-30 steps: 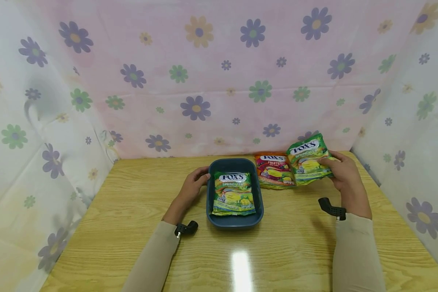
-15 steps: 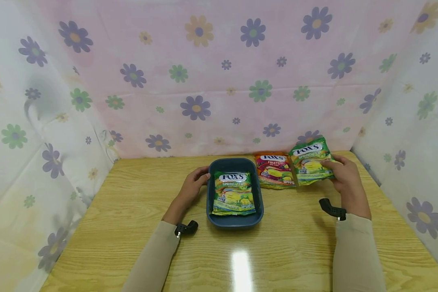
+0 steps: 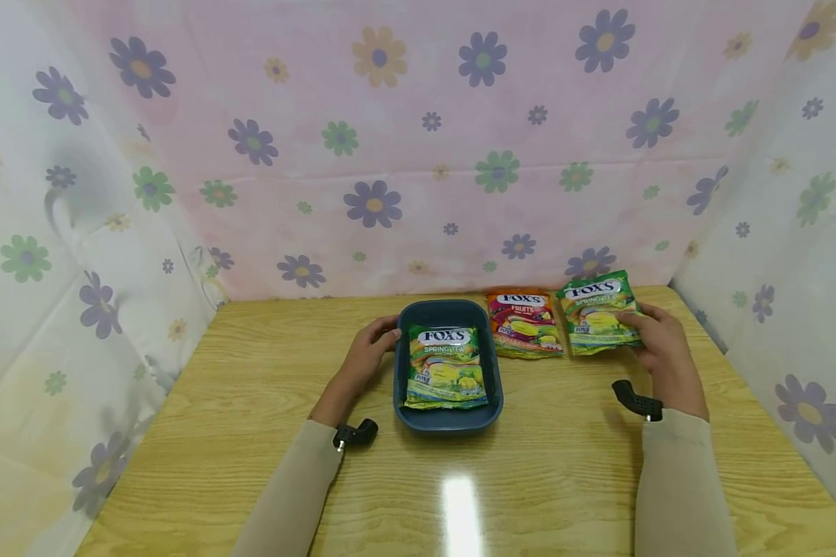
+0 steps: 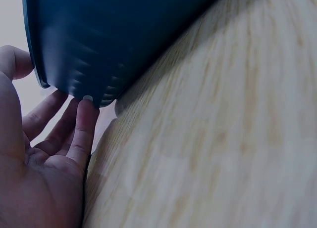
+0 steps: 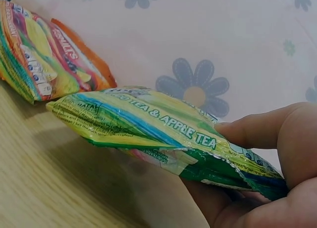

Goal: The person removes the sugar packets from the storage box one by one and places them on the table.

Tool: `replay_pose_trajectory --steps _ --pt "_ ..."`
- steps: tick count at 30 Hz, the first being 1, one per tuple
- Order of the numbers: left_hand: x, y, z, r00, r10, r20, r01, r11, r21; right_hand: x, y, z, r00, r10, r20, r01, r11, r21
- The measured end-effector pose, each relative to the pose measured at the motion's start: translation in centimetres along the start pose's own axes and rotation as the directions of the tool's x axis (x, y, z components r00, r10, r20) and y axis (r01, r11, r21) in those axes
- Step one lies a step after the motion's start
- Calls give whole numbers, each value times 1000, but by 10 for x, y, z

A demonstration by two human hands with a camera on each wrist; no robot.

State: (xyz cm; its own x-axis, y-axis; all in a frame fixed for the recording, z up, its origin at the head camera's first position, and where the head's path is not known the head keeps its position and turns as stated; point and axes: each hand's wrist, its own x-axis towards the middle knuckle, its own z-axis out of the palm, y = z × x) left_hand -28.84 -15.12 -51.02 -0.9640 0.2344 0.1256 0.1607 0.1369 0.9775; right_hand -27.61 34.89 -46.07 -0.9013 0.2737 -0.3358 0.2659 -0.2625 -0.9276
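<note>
Right grip (image 3: pixel 669 352) in a pinch on 1 green packet (image 3: pixel 588 321), lower fingers (image 5: pixel 210 203) partly hidden.

Inside the blue tub (image 3: pixel 448 420), you can read FOX'S SPRING TEA on one green packet (image 3: pixel 446 371). Just right of the tub, your red packet (image 3: pixel 525 325) says FOX'S FRUITS. Farther right of the tub, your other green packet (image 3: pixel 592 313) reads FOX'S SPRING TEA, plus TEA & APPLE TEA.

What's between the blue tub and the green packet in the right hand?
A red Fox's Fruits packet lies between the blue tub and the green packet; the head view shows it.
</note>
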Motion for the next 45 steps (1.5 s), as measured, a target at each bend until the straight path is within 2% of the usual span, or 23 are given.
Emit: replay_pose_trajectory --steps 9,16,23,26,28,31,36,38,40,42,45 --pt "0 -1 0 1000 1 0 -1 1000 -7 5 10 -2 999 15 -34 -17 998 -58" --pt "1 -2 -1 1000 9 1 -9 1000 1 9 16 -1 998 52 -28 -52 998 -22" --pt "0 -2 -1 1000 7 2 -7 1000 3 11 20 1 996 61 -60 -62 998 -19" --pt "0 -1 0 1000 8 0 -8 1000 3 11 20 2 996 37 -82 -43 997 -71" --pt "1 -2 0 1000 8 0 -8 1000 1 10 20 3 994 5 -108 -22 986 -165" --pt "1 -2 0 1000 8 2 -8 1000 -3 10 20 4 987 -68 -148 14 941 -337" --pt "1 -2 -1 1000 3 3 -3 1000 -3 5 19 7 965 -215 -149 95 819 -566" --pt "1 -2 -1 1000 2 4 -2 1000 -7 3 19 7 953 -272 -135 128 761 -635" --pt "0 -2 -1 1000 3 4 -3 1000 -11 1 19 8 941 -313 -130 144 717 -682" --pt "0 -1 -1 1000 3 5 -3 1000 -14 0 19 8 935 -332 -127 149 690 -708" --pt "1 -2 -1 1000 7 3 -7 1000 -5 -2 18 8 935 -330 -127 149 693 -705"
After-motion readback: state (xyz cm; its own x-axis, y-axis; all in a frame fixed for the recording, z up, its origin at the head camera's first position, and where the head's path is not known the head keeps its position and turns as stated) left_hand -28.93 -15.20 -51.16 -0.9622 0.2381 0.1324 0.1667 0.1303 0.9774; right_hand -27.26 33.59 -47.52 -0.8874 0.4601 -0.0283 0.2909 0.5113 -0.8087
